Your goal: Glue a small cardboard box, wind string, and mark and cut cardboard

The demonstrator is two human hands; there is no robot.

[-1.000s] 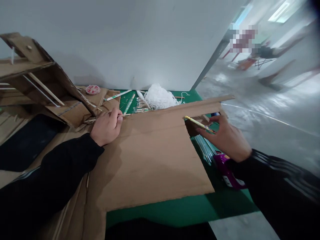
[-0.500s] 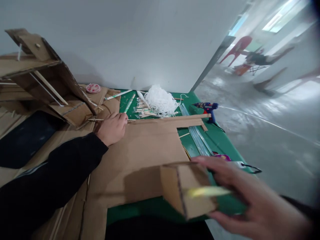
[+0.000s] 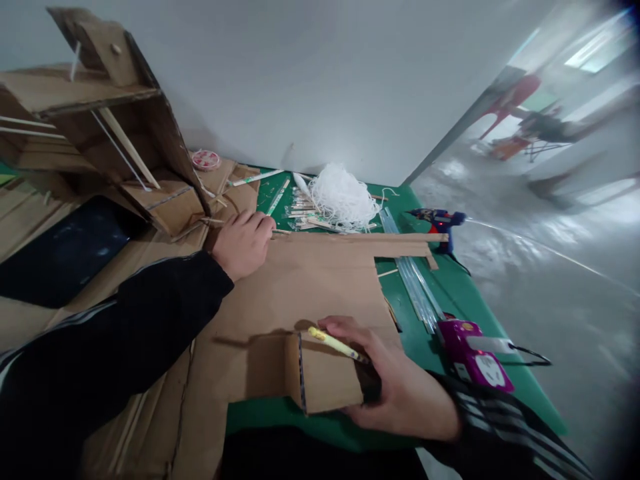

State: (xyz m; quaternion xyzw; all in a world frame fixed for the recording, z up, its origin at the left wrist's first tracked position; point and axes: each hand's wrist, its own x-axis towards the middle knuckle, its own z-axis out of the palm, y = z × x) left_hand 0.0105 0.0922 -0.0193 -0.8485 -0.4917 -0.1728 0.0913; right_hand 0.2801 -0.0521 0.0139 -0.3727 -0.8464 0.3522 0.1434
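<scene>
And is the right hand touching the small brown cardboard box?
Touching. The head view shows the right hand gripping the box, thumb at its lower right corner.

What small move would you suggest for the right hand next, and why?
I'd probably settle the small cardboard box on the cardboard sheet, since the right hand grips it together with a yellow pen and the left hand holds a thin stick.

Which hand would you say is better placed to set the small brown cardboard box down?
Probably the right hand: it grips the small brown cardboard box at the near edge of the flat brown cardboard sheet. The left hand is farther off, holding a thin wooden stick.
</scene>
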